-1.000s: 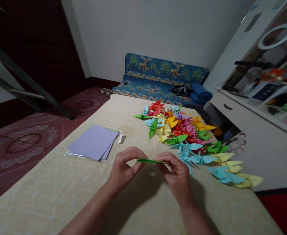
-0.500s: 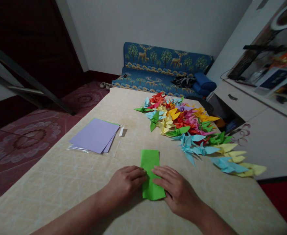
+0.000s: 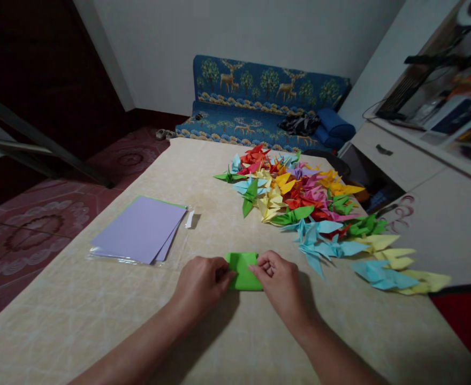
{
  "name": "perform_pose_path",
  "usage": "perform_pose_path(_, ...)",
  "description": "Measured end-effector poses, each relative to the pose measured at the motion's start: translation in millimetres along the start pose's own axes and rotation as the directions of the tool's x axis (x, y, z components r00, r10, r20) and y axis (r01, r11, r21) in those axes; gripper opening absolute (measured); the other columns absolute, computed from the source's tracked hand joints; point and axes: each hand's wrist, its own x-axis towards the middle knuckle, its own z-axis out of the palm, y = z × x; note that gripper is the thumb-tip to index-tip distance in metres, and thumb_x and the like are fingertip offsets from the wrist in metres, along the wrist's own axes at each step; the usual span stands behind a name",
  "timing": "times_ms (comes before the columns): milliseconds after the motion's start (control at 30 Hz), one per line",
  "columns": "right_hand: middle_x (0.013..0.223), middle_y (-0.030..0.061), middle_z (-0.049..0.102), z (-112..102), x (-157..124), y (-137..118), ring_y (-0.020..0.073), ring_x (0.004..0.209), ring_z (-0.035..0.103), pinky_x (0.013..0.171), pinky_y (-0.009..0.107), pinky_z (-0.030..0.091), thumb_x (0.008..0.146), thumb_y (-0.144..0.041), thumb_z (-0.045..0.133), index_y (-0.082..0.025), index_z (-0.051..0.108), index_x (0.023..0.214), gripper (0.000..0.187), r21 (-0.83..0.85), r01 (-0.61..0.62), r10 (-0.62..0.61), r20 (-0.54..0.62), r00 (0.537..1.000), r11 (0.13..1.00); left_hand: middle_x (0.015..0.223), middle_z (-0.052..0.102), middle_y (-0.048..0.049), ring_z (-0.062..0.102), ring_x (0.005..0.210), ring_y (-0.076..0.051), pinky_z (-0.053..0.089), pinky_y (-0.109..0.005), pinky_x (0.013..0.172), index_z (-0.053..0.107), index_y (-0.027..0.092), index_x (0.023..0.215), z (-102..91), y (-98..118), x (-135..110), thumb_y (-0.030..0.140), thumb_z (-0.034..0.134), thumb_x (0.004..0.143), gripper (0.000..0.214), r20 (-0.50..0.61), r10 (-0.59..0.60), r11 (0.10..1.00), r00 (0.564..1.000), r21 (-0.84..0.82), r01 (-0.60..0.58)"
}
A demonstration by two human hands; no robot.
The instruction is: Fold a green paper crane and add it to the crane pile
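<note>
A green paper [image 3: 242, 270], folded to a small square, lies on the beige table [image 3: 99, 310] in front of me. My left hand [image 3: 201, 283] pinches its left edge with curled fingers. My right hand [image 3: 278, 282] pinches its right edge the same way. Both hands rest on the tabletop. A stack of lilac paper sheets [image 3: 139, 235] in a clear sleeve lies to the left of my hands.
A heap of coloured paper cranes [image 3: 299, 206] covers the right half of the table, with blue and yellow ones [image 3: 384, 272] near the right edge. A white cabinet [image 3: 432, 214] stands to the right, a blue patterned sofa [image 3: 259, 117] beyond the table.
The green paper went from held in the air to flat on the table as a long strip, then was folded in half into a small square. My hands moved forward with it.
</note>
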Motion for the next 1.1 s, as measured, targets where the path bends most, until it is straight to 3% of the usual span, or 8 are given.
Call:
perform_pose_path(167, 0.062, -0.0010, 0.069, 1.5, -3.7, -0.1, 0.0160, 0.053, 0.059, 0.048, 0.023, 0.038, 0.075, -0.032, 0.068, -0.028, 0.068, 0.078, 0.005, -0.152, 0.036, -0.043, -0.040, 0.998, 0.988, 0.054, 0.061, -0.0039, 0.047, 0.046, -0.014, 0.018, -0.027, 0.051, 0.067, 0.020, 0.064, 3.2, 0.6, -0.6, 0.035, 0.053, 0.084, 0.028, 0.014, -0.054, 0.998, 0.998, 0.042, 0.054)
perform_pose_path(300, 0.064, -0.0005, 0.068, 1.6, -5.4, -3.7, 0.0174, 0.055, 0.061, 0.050, 0.024, 0.039, 0.078, -0.028, 0.066, -0.027, 0.064, 0.094, 0.016, -0.321, 0.083, -0.091, -0.010, 0.996, 0.943, 0.054, 0.062, -0.0043, 0.047, 0.045, -0.014, 0.017, -0.027, 0.051, 0.065, 0.019, 0.062, 7.2, -0.2, -2.1, 0.036, 0.056, 0.082, 0.028, 0.005, -0.085, 0.996, 0.996, 0.012, 0.085)
perform_pose_path(433, 0.069, -0.0002, 0.071, -0.2, -7.0, -4.2, 0.0165, 0.055, 0.063, 0.051, 0.024, 0.041, 0.081, -0.029, 0.065, -0.027, 0.066, 0.091, 0.009, -0.443, 0.130, -0.119, 0.052, 0.992, 0.887, 0.051, 0.059, -0.0045, 0.045, 0.044, -0.014, 0.016, -0.028, 0.051, 0.063, 0.019, 0.060, 9.7, 0.0, -3.0, 0.036, 0.052, 0.085, 0.032, 0.000, -0.089, 0.996, 0.996, 0.025, 0.089)
perform_pose_path(633, 0.079, 0.0024, 0.074, -1.2, -8.2, -1.9, 0.0189, 0.065, 0.067, 0.057, 0.026, 0.047, 0.085, -0.029, 0.061, -0.028, 0.070, 0.096, 0.014, -0.445, 0.197, -0.183, 0.075, 0.980, 0.874, 0.055, 0.062, -0.0073, 0.047, 0.045, -0.016, 0.016, -0.029, 0.052, 0.061, 0.019, 0.062, 12.6, 1.8, -1.9, 0.033, 0.044, 0.090, 0.035, -0.008, -0.078, 0.993, 0.997, 0.090, 0.078)
perform_pose_path(967, 0.084, 0.0033, 0.074, -1.2, -8.9, -1.2, 0.0192, 0.065, 0.066, 0.056, 0.027, 0.047, 0.087, -0.029, 0.059, -0.027, 0.070, 0.098, 0.016, -0.439, 0.221, -0.198, 0.099, 0.975, 0.871, 0.058, 0.066, -0.0097, 0.050, 0.045, -0.017, 0.014, -0.030, 0.051, 0.064, 0.018, 0.064, 17.8, 0.8, -1.0, 0.029, 0.046, 0.088, 0.032, -0.054, -0.038, 0.981, 0.998, 0.188, 0.047)
perform_pose_path(1100, 0.081, 0.0021, 0.073, -1.6, -8.8, -5.0, 0.0174, 0.065, 0.066, 0.057, 0.026, 0.045, 0.087, -0.023, 0.059, -0.025, 0.071, 0.096, 0.015, -0.415, 0.218, -0.195, 0.098, 0.976, 0.883, 0.064, 0.070, -0.0097, 0.056, 0.050, -0.020, 0.016, -0.030, 0.051, 0.067, 0.019, 0.071, 13.1, 4.6, 0.3, 0.030, 0.042, 0.090, 0.033, 0.003, -0.071, 0.970, 0.997, 0.232, 0.069)
